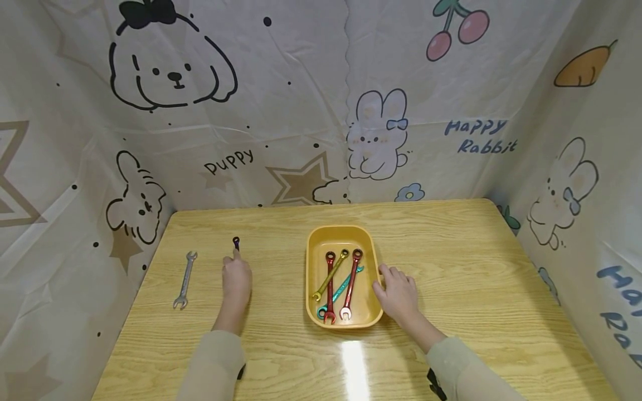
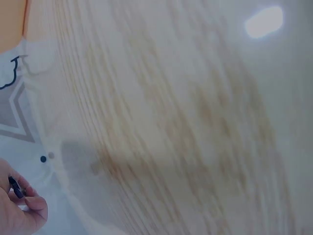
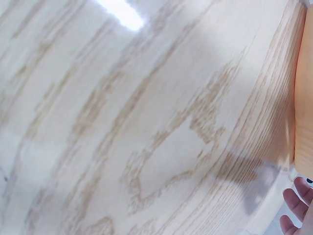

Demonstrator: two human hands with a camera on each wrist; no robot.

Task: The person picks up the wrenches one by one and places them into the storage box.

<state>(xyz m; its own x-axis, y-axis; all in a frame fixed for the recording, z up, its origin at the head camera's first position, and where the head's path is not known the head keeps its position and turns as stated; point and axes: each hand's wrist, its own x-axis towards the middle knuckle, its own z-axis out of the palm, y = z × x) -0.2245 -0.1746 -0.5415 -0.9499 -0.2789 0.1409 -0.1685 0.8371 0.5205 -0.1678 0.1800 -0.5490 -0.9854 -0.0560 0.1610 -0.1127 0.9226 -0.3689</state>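
My left hand [image 1: 237,283] grips a dark purple wrench [image 1: 236,243] over the left half of the table; its ring end sticks out past the fingers and the rest is hidden in the hand. In the left wrist view, a dark end of the wrench [image 2: 16,187] shows between thumb and fingers. My right hand [image 1: 398,292] rests with relaxed fingers at the right rim of a yellow tray [image 1: 312,236]. Inside the tray lie two red wrenches, one of them the right red wrench [image 1: 351,284], plus a gold wrench [image 1: 332,274] and a teal wrench [image 1: 342,289], partly crossing.
A silver open-end wrench [image 1: 186,281] lies on the wooden table [image 1: 441,234], left of my left hand. Curtains with cartoon prints [image 1: 301,111] hang behind the table and along both sides.
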